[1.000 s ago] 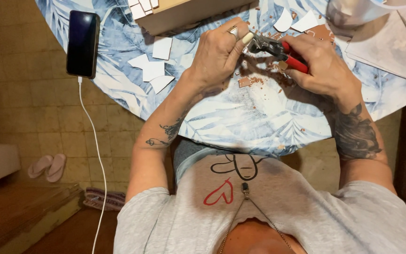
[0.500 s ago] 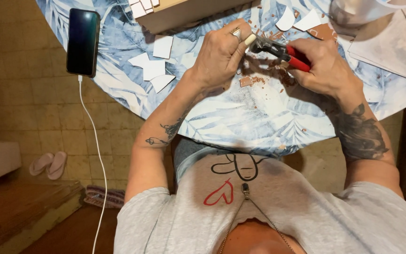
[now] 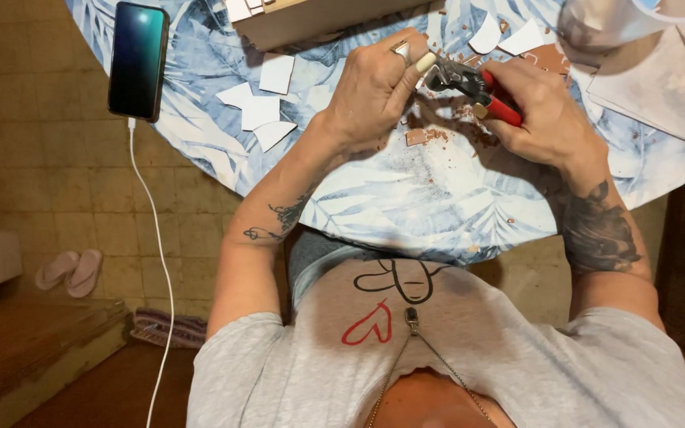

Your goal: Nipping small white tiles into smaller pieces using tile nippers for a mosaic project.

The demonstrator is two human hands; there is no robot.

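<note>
One pair of pale flip-flop sandals (image 3: 69,272) on the tiled floor, far left. One dark smartphone with a lit blue-green screen (image 3: 138,59) at the edge of the round table under a blue-and-white leaf-print cloth (image 3: 406,206), one white cable (image 3: 156,261) hanging from it. Three white flat tile pieces (image 3: 259,107) beside the phone; two more white shards (image 3: 509,36) farther right. One left hand (image 3: 374,91), closed, pinching one small pale fragment (image 3: 425,62) between thumb and fingers. One pair of red-handled metal nippers (image 3: 477,87), gripped in the closed right hand (image 3: 545,115), jaws at the fragment. Brown crumbs (image 3: 426,136) lie beneath. Against half a second earlier: both hands and the tool sit much as before, no piece moved.
</note>
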